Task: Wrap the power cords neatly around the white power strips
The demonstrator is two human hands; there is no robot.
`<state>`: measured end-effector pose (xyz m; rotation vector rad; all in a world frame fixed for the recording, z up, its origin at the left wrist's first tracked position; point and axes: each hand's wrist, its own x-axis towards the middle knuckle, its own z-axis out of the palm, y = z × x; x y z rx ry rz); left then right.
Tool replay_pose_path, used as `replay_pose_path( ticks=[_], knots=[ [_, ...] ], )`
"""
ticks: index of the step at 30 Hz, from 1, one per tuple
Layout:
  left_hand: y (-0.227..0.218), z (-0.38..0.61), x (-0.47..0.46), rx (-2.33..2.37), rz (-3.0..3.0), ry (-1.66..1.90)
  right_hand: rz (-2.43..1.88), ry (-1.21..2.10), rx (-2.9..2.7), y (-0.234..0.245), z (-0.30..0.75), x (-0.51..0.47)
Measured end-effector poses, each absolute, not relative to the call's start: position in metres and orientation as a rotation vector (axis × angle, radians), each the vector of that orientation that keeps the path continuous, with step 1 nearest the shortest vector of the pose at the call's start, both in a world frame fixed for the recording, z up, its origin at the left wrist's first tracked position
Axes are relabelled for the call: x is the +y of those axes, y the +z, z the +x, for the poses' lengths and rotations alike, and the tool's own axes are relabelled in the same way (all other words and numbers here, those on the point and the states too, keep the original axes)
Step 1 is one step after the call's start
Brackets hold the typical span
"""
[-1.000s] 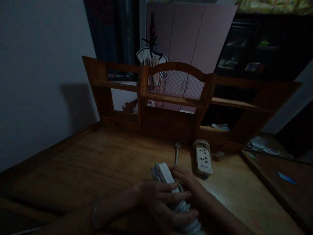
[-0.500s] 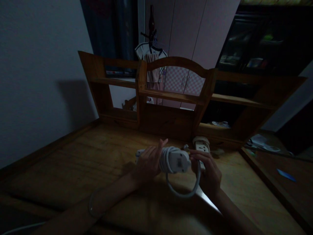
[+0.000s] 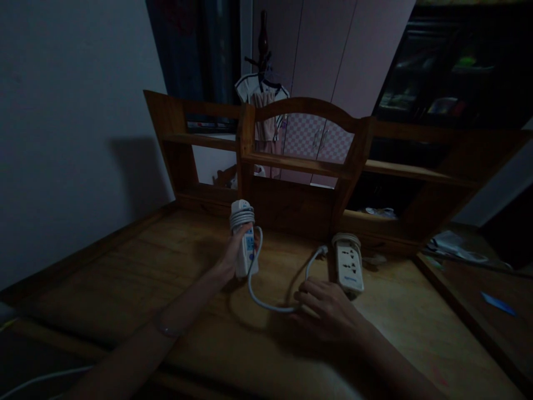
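My left hand (image 3: 233, 256) is closed around a white power strip (image 3: 244, 244) and holds it upright above the wooden desk (image 3: 175, 272). Part of its cord is still coiled around the strip's top. The loose white cord (image 3: 266, 300) loops down to the desk and runs to its plug end (image 3: 320, 251). My right hand (image 3: 328, 314) rests on the desk with its fingers closed on the cord's low loop. A second white power strip (image 3: 348, 268) lies flat just right of my right hand.
A wooden shelf unit (image 3: 300, 166) stands along the desk's back edge. A pale wall is at the left. Pink wardrobe doors (image 3: 333, 61), hanging clothes (image 3: 262, 105) and a dark cabinet stand behind. Another desk with papers (image 3: 453, 247) is at the right.
The strip was held low in both hands with the cord wound on it. My left hand has carried it up and left, and the cord has uncoiled; my right hand now holds the loose cord.
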<state>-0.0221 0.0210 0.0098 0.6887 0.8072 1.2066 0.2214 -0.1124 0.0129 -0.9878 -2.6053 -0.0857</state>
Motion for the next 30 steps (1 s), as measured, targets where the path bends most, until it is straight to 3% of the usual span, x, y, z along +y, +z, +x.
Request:
replay_pose_path(
  ticks=[16, 22, 30],
  knots=[
    [0.031, -0.036, 0.016, 0.291, 0.625, 0.971, -1.082, -0.040, -2.488, -0.003, 0.217, -0.114],
    [0.030, -0.029, 0.012, 0.250, 0.748, 1.030, -1.183, 0.445, -1.813, 0.000, 0.222, -0.110],
    [0.018, -0.015, -0.003, 0.272, 1.034, 0.800, -0.914, 0.930, -1.028, 0.018, 0.229, -0.097]
  ],
)
